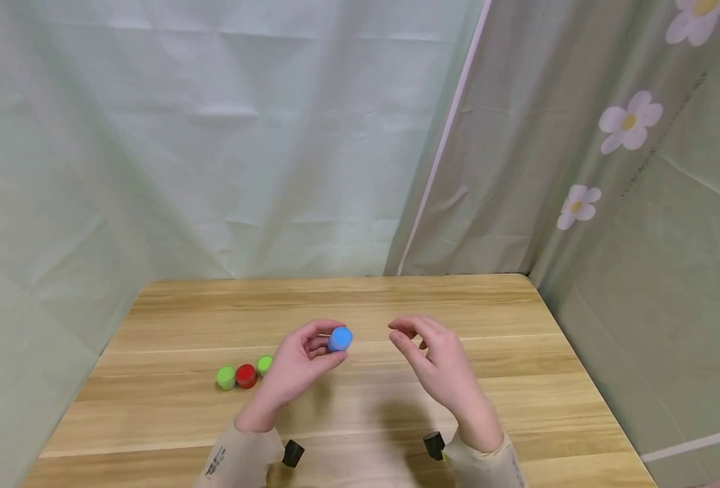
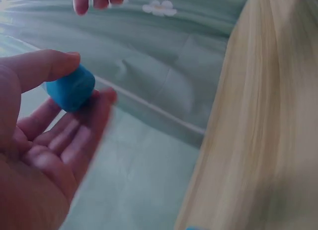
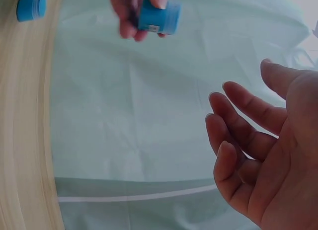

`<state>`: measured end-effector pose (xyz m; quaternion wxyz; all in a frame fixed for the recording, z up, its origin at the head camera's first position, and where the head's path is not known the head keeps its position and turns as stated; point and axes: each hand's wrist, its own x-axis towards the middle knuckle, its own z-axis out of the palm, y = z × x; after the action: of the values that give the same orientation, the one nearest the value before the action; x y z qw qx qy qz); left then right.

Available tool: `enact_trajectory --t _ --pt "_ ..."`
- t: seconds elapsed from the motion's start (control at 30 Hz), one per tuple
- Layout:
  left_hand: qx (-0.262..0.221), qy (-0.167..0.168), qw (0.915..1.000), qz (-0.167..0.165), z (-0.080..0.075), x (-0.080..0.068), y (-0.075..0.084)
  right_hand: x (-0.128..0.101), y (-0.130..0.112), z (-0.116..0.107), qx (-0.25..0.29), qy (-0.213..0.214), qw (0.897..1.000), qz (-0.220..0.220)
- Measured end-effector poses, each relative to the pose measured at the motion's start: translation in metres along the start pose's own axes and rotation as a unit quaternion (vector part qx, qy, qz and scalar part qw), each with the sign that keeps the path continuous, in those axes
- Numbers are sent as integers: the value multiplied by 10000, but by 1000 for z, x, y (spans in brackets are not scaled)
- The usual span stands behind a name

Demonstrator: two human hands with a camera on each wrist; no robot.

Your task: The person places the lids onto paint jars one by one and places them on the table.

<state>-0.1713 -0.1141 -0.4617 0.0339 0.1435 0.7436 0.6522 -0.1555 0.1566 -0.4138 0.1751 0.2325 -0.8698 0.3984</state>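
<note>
left hand (image 1: 299, 369) — pinches blue pot (image 1: 340, 339) | right hand (image 1: 435, 359) — loose, empty | both above table (image 1: 518, 379)

Head view looks down over the table (image 1: 347, 413); both close wrist views share the blue tub (image 2: 71, 88).

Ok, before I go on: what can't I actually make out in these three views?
- Label print on the blue pot: right wrist view, too small and partly under the left hand's fingers.
- Far side of the pot: head view, behind the left hand.
- Second blue pot: right wrist view, beside something purple cut off by the top edge.
- Right hand: left wrist view shows fingertips only.
- Three small pots: head view, too small for detail.
</note>
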Motion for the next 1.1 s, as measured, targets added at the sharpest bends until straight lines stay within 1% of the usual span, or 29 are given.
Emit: enact_trajectory --t 0.07,0.1,0.17,0.23,0.33,0.4,0.57,0.63,0.73,0.83,0.97,1.1 --pt "555 150 9983 86 -5 4 -2 0 2 -1 -19 -23 10000 42" --pt "882 232 9957 129 -7 6 -4 0 3 -1 -23 -45 10000 67" --pt "1487 354 9881 171 -10 10 -8 -1 5 -3 -62 -88 9999 101" --pt "1930 387 9804 83 -11 13 -12 -2 8 -4 -99 -143 9997 142" --pt "2454 325 9688 -113 -12 15 -19 -3 13 -5 -174 -256 9993 221" --pt "2794 251 9596 -211 -11 17 -24 -4 16 -6 -226 -340 9987 295" --pt "3600 94 9324 -314 -11 18 -35 -8 24 -6 -318 -505 9974 397" --pt "3820 65 9235 -334 -12 18 -39 -9 26 -6 -335 -555 9971 401" --pt "4017 55 9150 -367 -13 17 -42 -10 28 -7 -358 -612 9966 422" --pt "4103 51 9111 -392 -15 16 -45 -11 29 -7 -378 -641 9962 444" --pt "4164 52 9084 -380 -18 15 -49 -12 29 -5 -434 -664 9958 454" --pt "4218 86 9054 -472 -19 14 -54 -13 30 -4 -450 -708 9957 401"
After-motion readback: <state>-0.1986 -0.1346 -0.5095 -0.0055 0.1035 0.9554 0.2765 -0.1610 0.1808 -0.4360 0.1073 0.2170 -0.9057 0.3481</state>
